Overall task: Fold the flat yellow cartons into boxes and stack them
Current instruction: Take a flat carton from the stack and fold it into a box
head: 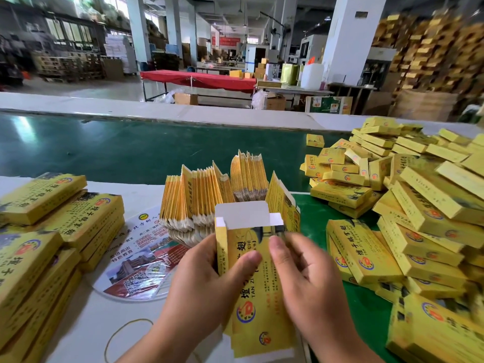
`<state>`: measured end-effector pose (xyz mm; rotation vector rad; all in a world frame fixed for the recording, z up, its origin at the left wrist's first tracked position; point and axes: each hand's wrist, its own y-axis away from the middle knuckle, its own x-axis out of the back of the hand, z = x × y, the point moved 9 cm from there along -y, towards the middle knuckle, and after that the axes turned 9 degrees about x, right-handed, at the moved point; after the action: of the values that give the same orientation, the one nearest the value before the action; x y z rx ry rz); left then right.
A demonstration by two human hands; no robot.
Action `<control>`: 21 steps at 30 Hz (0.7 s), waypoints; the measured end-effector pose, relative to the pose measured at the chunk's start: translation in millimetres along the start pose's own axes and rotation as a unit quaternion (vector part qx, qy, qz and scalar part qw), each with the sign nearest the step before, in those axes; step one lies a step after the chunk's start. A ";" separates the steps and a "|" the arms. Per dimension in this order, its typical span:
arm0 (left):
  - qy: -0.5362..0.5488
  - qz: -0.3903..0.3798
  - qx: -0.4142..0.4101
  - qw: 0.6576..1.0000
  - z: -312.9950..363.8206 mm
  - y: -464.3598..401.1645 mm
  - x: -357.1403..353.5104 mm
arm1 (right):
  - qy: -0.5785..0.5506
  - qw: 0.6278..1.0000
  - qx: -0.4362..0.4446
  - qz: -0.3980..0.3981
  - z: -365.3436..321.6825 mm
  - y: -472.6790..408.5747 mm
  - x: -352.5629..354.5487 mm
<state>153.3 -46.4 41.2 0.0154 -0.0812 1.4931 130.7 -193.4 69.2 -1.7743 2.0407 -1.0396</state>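
Carton btwn both hands, flaps open

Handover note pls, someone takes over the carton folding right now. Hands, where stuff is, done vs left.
Left hand and right hand both grip one carton, opened into a sleeve, top flaps still up.
Flat cartons stand bundled just behind it.
Done: folded boxes piled on the right; more stacked boxes on the left.
Left: close this carton's flaps, stack it, then work through the flat bundle.

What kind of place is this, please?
Probably a packaging factory floor: a green conveyor belt, heaps of folded yellow boxes, bundled flat cartons, and pallet stacks behind.
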 end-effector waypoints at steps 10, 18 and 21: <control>0.038 -0.145 0.000 0.989 4.6 -1.5 -7.1 | -0.102 0.993 0.040 -0.037 -9.0 -4.0 2.6; 0.085 -0.136 -0.054 0.986 13.0 1.9 -6.6 | -0.117 0.991 0.019 -0.055 -0.7 -5.9 2.6; 0.123 -0.117 -0.076 0.982 16.3 0.9 -0.3 | -0.117 0.992 0.012 -0.053 0.9 -6.8 4.8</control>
<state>151.7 -47.6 57.4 -0.2749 0.0068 1.2399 135.3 -198.3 74.2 -1.9102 1.8051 -0.8336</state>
